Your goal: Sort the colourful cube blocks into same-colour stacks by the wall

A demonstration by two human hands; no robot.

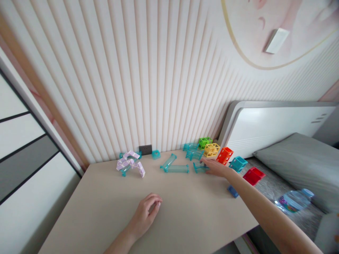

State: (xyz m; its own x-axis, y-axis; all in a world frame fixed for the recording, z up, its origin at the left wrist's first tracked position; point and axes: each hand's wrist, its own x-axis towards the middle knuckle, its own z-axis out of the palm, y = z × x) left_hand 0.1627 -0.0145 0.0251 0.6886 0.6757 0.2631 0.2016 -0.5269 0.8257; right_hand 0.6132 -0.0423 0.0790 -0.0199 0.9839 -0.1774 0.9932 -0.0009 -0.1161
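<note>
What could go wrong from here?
1. The right forearm passes close to the red block in this view, over by the table's right side; pulling back could knock it off.
2. The small blue piece sits close beside that arm in view and might get swept.
3. The right hand is at a clear teal piece with a curved teal piece just behind; a loose reach could nudge both.

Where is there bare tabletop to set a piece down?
Two bare patches: left of the left hand, nearer than the lilac piece; and between that hand and the blue block. It is crowded around the right hand: teal pieces, yellow cube, orange-red block.
</note>
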